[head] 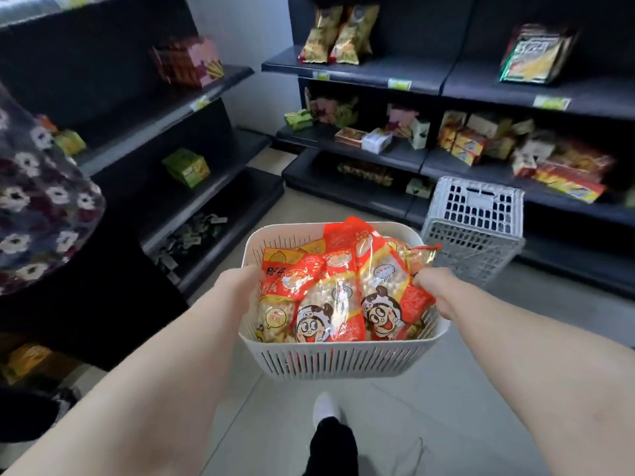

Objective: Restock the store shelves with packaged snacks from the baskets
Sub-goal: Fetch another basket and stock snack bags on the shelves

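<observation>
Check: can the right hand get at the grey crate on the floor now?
Probably not yet. The right hand grips the rim of the white basket, as the left hand does; the grey crate lies just beyond it with nothing between.

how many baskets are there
2: a white basket of snack bags held by left hand and right hand; an empty basket tipped on the floor by the shelves. Others may be hidden.

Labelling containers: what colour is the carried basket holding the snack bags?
The basket is white, with slotted sides; clearest in the head view.
</observation>
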A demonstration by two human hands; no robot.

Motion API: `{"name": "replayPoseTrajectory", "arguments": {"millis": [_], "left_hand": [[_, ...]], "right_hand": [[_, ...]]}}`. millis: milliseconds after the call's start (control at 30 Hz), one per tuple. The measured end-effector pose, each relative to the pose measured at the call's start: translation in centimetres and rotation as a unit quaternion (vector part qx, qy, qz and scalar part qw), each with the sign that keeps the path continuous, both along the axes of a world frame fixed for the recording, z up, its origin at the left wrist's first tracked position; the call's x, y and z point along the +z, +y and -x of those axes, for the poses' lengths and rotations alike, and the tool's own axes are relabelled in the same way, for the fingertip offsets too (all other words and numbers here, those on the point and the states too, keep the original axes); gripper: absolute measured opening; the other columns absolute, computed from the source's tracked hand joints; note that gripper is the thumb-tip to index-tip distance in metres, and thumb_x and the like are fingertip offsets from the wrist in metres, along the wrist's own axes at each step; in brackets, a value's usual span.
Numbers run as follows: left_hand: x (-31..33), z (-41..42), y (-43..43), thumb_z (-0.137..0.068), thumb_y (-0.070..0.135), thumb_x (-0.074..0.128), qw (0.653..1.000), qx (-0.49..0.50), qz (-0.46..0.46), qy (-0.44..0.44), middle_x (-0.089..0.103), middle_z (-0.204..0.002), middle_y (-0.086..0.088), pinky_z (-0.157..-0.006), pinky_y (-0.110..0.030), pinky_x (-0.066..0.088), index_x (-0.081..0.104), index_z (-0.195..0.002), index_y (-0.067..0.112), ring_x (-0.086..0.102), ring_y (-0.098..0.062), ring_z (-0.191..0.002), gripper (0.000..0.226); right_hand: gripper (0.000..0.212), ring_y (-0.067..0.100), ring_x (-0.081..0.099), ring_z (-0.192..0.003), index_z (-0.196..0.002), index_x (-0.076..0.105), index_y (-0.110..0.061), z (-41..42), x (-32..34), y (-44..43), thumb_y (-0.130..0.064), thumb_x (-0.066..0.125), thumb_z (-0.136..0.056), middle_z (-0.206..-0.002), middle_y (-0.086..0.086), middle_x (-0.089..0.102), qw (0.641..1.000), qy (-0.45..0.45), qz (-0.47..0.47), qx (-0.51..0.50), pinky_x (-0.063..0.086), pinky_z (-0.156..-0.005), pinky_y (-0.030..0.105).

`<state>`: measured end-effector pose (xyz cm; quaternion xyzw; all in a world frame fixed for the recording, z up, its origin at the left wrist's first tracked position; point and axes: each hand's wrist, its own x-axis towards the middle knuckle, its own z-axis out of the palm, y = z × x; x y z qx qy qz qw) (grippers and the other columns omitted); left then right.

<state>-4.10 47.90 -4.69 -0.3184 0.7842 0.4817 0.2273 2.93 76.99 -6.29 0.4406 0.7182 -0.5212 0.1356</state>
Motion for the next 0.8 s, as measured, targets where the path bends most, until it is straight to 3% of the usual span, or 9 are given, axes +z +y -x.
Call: {"name": "replayPoseTrajectory", "arguments": {"millis": [67,200,267,333,400,567,700,800], "left_hand": [[0.4,2.1,3.0,-0.081,0.021,0.069,1.0,-0.022,0.002,0.004,0.068,-0.098,-0.012,-0.083,-0.047,0.055,0.062,-0.111,0.012,0.065,-0.029,-0.089,0.032],[0.8,7.2,8.8,-0.087,0.021,0.063,0.997,-0.074,0.011,0.011,0.065,-0.09,-0.01,-0.068,-0.039,0.051,0.061,-0.111,0.012,0.061,-0.024,-0.079,0.026],[1.0,10.2,12.0,-0.089,0.02,0.061,0.995,-0.099,0.001,0.004,0.065,-0.096,-0.012,-0.072,-0.043,0.053,0.055,-0.111,0.015,0.063,-0.026,-0.086,0.023],[0.8,13.6,15.0,-0.088,0.022,0.062,0.992,-0.123,-0.004,0.006,0.065,-0.099,-0.013,-0.081,-0.047,0.055,0.053,-0.111,0.018,0.065,-0.029,-0.09,0.024],[0.6,17.1,18.0,-0.089,0.023,0.062,0.99,-0.143,-0.008,0.002,0.066,-0.098,-0.013,-0.084,-0.049,0.055,0.053,-0.109,0.018,0.066,-0.029,-0.089,0.023],[0.4,24.5,25.8,-0.092,0.017,0.062,0.978,-0.209,-0.007,0.002,0.063,-0.09,-0.013,-0.067,-0.042,0.052,0.052,-0.107,0.01,0.063,-0.027,-0.078,0.02],[0.5,28.4,32.0,-0.093,0.014,0.061,0.969,-0.247,-0.017,-0.004,0.061,-0.09,-0.013,-0.072,-0.045,0.048,0.052,-0.109,0.01,0.06,-0.027,-0.078,0.019],[-0.2,30.9,36.5,-0.091,0.014,0.062,0.965,-0.262,-0.005,-0.005,0.062,-0.094,-0.013,-0.067,-0.041,0.05,0.054,-0.116,0.01,0.063,-0.028,-0.086,0.027]], "right_hand": [[0.027,0.016,0.048,-0.066,-0.123,0.052,0.006,1.1,0.0,2.5,-0.002,0.041,-0.099,-0.08,0.009,0.055,0.999,0.007,0.014,-0.029,0.038,-0.062,0.028],[0.025,0.019,0.052,-0.073,-0.12,0.052,0.004,4.5,-0.2,7.6,-0.009,0.045,-0.1,-0.085,0.011,0.058,0.997,0.004,0.024,-0.074,0.041,-0.071,0.033],[0.025,0.021,0.054,-0.078,-0.121,0.049,0.005,6.6,-0.2,10.1,-0.009,0.045,-0.1,-0.09,0.014,0.06,0.996,0.007,0.029,-0.087,0.046,-0.078,0.034],[0.027,0.02,0.054,-0.074,-0.123,0.047,0.005,9.1,-0.2,12.7,-0.01,0.045,-0.101,-0.086,0.013,0.059,0.993,0.005,0.031,-0.109,0.048,-0.066,0.031],[0.029,0.017,0.052,-0.066,-0.126,0.044,0.003,11.5,-0.3,15.3,-0.011,0.046,-0.101,-0.078,0.009,0.056,0.99,-0.002,0.023,-0.141,0.04,-0.052,0.026],[0.004,0.016,0.047,-0.063,-0.1,0.05,-0.005,15.2,-0.6,21.4,-0.007,0.047,-0.099,-0.074,0.007,0.051,0.98,-0.012,0.021,-0.197,0.032,-0.05,0.028],[0.026,0.015,0.048,-0.062,-0.12,0.047,0.001,16.9,-1.3,26.2,0.0,0.052,-0.094,-0.079,0.009,0.055,0.968,-0.016,0.022,-0.248,0.032,-0.048,0.027],[0.016,0.018,0.051,-0.06,-0.109,0.054,-0.001,18.7,-1.8,30.3,0.0,0.053,-0.093,-0.076,0.009,0.057,0.96,-0.019,0.021,-0.278,0.036,-0.049,0.028]]}}
